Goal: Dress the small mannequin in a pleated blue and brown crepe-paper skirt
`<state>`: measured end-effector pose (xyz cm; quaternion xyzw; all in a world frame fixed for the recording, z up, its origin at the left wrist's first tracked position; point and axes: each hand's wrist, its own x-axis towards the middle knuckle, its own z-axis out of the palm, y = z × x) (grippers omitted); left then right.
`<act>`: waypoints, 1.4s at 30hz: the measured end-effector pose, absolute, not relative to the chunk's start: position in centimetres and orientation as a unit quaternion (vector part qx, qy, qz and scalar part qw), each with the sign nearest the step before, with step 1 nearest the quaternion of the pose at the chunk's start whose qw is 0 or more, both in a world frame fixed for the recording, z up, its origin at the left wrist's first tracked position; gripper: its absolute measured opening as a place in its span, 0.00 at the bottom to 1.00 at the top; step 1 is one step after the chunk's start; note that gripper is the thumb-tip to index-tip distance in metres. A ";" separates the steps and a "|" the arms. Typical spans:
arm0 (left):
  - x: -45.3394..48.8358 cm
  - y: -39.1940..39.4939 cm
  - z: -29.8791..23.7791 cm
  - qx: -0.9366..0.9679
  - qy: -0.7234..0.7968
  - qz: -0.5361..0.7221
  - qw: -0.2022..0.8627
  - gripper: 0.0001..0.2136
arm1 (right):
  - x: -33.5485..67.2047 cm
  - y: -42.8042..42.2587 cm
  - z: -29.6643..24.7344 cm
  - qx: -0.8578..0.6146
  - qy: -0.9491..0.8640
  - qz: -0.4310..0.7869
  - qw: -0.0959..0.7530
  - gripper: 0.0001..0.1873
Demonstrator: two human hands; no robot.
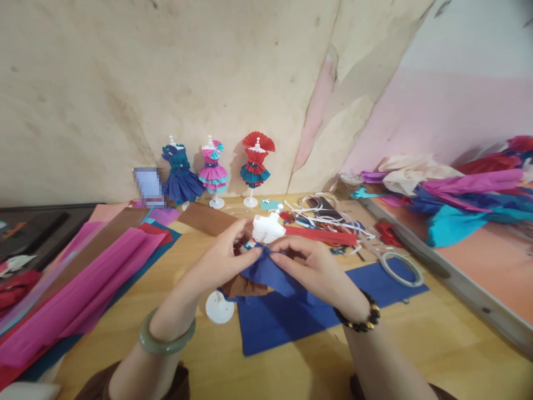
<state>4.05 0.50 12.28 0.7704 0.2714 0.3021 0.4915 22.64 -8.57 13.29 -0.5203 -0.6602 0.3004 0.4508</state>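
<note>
In the head view, a white mini dress form (266, 229) tilts over the wooden tabletop (179, 361), between the person's two hands, its neck knob pointing away and to the right. The left hand (235, 244) is closed about the form's side, its thumb pressed on the top edge of a blue crepe-paper piece (272, 272) at the waist; its other fingers are partly hidden behind the form. The right hand (312, 261) pinches the same edge just beside that thumb, with little or no gap between its tips as far as can be seen. Below hangs a brown ruffled layer (244, 286), near a round white base (220, 307) that seems to belong to the form. The step in hand looks like gathering the blue paper over the brown layer; the next move appears to call for a steady left hold while the right fingers fold the edge evenly, without tearing it. A flat blue crepe-paper sheet (283, 328) lies underneath, a tape roll (402, 270) resting on its right end. Three dressed forms, blue-and-teal (181, 172), pink-and-turquoise (214, 169) and red-and-teal (255, 161), stand by the wall (200, 72).
</note>
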 end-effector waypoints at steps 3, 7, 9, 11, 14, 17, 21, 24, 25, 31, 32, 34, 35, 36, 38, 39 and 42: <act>4.1 0.4 12.3 0.768 0.272 0.304 0.494 0.23 | 22.5 -8.5 13.0 -0.524 -0.656 0.297 0.454 0.07; 4.1 0.3 12.4 0.762 0.291 0.311 0.488 0.25 | 22.5 -8.5 13.0 -0.533 -0.652 0.299 0.449 0.07; 4.1 0.2 12.6 0.766 0.287 0.314 0.482 0.23 | 22.4 -8.6 13.1 -0.530 -0.654 0.298 0.450 0.07; 4.1 0.1 12.9 0.773 0.288 0.309 0.474 0.19 | 22.4 -8.6 13.1 -0.523 -0.657 0.293 0.457 0.07; 4.1 -0.1 13.3 0.780 0.304 0.298 0.459 0.16 | 22.3 -8.5 13.0 -0.511 -0.663 0.279 0.470 0.06; 4.1 -0.2 13.6 0.784 0.311 0.295 0.449 0.16 | 22.3 -8.4 13.0 -0.503 -0.666 0.275 0.476 0.06; 4.2 -0.4 13.9 0.775 0.313 0.300 0.459 0.16 | 22.3 -8.5 13.0 -0.514 -0.661 0.275 0.472 0.07; 4.2 -0.4 14.0 0.772 0.308 0.300 0.469 0.14 | 22.3 -8.6 13.0 -0.509 -0.669 0.257 0.478 0.06; 4.2 -0.4 13.9 0.772 0.306 0.299 0.470 0.13 | 22.3 -8.6 13.0 -0.504 -0.675 0.246 0.480 0.06; 4.4 -0.3 13.8 0.777 0.299 0.313 0.457 0.10 | 22.4 -8.5 12.8 -0.502 -0.688 0.218 0.475 0.06; 4.4 -0.4 13.9 0.777 0.300 0.313 0.457 0.10 | 22.4 -8.4 12.8 -0.509 -0.681 0.222 0.477 0.06; 4.4 -0.4 13.9 0.773 0.297 0.312 0.466 0.11 | 22.3 -8.3 12.7 -0.523 -0.664 0.232 0.481 0.05; 4.4 -0.5 13.9 0.769 0.293 0.312 0.474 0.12 | 22.3 -8.3 12.6 -0.530 -0.656 0.238 0.482 0.05; 4.4 -0.5 13.9 0.767 0.289 0.313 0.481 0.12 | 22.2 -8.3 12.6 -0.536 -0.648 0.245 0.483 0.05; 4.5 -0.6 14.0 0.764 0.283 0.313 0.488 0.12 | 22.2 -8.3 12.5 -0.544 -0.634 0.258 0.485 0.05; 4.5 -0.6 14.0 0.764 0.283 0.312 0.489 0.11 | 22.1 -8.3 12.4 -0.547 -0.628 0.264 0.486 0.04; 4.5 -0.7 14.0 0.765 0.290 0.309 0.485 0.10 | 22.1 -8.3 12.4 -0.547 -0.622 0.272 0.490 0.04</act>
